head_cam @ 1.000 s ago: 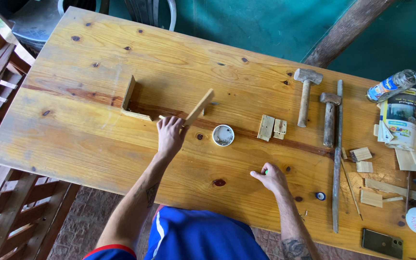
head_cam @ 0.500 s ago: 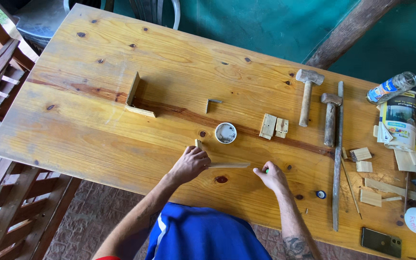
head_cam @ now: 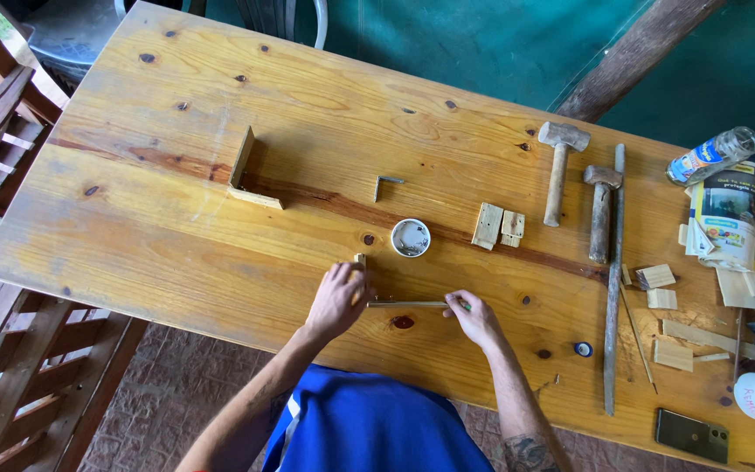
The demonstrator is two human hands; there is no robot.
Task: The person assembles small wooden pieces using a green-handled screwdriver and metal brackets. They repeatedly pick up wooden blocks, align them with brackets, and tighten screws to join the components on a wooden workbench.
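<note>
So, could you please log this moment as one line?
left hand: on wooden strip end | right hand: at other end | strip: flat on table | small white container: beyond it

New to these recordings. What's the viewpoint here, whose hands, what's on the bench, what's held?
There is no machine: a person works bare-handed, and the one camera sits on their head, looking down over a wooden table. The left hand and right hand each hold an end of a thin wooden strip lying flat near the table's front edge. Just beyond it sits a small round white container, with two small wood blocks beside it and an L-shaped wooden piece further left. To the right lie two hammers, a long metal bar, wood offcuts, a plastic bottle and a phone.
</note>
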